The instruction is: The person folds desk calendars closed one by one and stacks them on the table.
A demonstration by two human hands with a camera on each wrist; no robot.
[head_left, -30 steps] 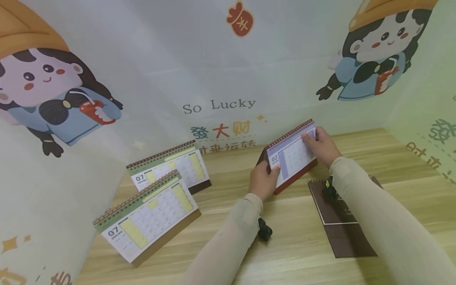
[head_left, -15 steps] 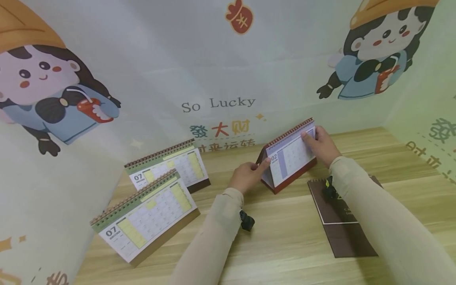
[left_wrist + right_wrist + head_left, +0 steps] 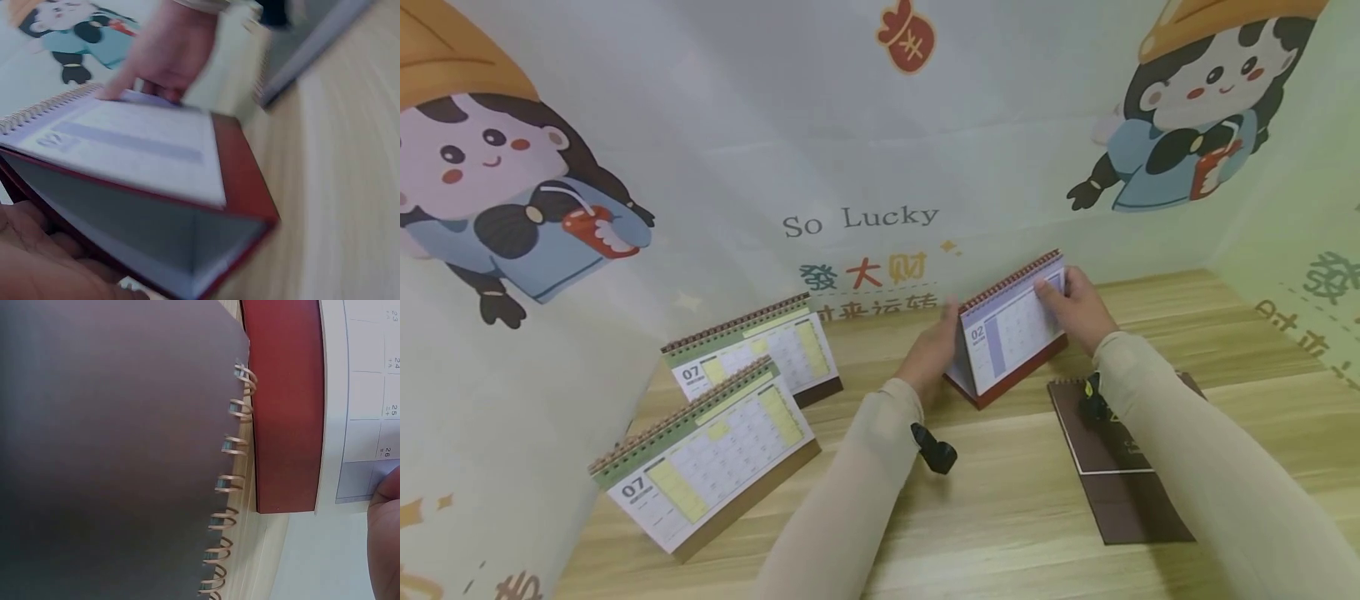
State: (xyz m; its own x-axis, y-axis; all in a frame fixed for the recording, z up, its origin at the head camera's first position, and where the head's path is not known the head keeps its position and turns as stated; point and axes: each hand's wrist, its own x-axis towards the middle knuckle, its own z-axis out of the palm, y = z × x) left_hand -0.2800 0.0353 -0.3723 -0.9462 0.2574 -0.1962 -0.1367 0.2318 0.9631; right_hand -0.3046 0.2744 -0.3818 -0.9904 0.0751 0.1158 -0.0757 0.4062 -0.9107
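Head view, from the left: a printed cartoon figure in an orange hat [image 3: 542,217] on the pale backdrop [image 3: 737,183], then two spiral-bound desk calendars with green headers, both showing 07. The nearer green calendar [image 3: 722,450] stands on a tan base and overlaps the lower left of the farther green calendar [image 3: 793,346], whose base is dark brown. "So Lucky" lettering [image 3: 861,220] is printed behind them. Next comes the left hand [image 3: 928,354], at the left edge of the purple 02 desk calendar [image 3: 1011,337]; its fingers run up behind the rear panel, and the left wrist view shows them extended alongside that panel, though blur hides how firmly they touch. This calendar stands tent-like on its red base on the wood-grain table [image 3: 1000,533], between the two hands. At its upper right corner the right hand [image 3: 1078,308] pinches it, thumb on the page and fingers behind. Nearer and farther right, a dark brown spiral-bound calendar [image 3: 1135,504] lies on the table, partly hidden by the right sleeve [image 3: 1210,450]. A second cartoon figure [image 3: 1202,125] is printed beyond.
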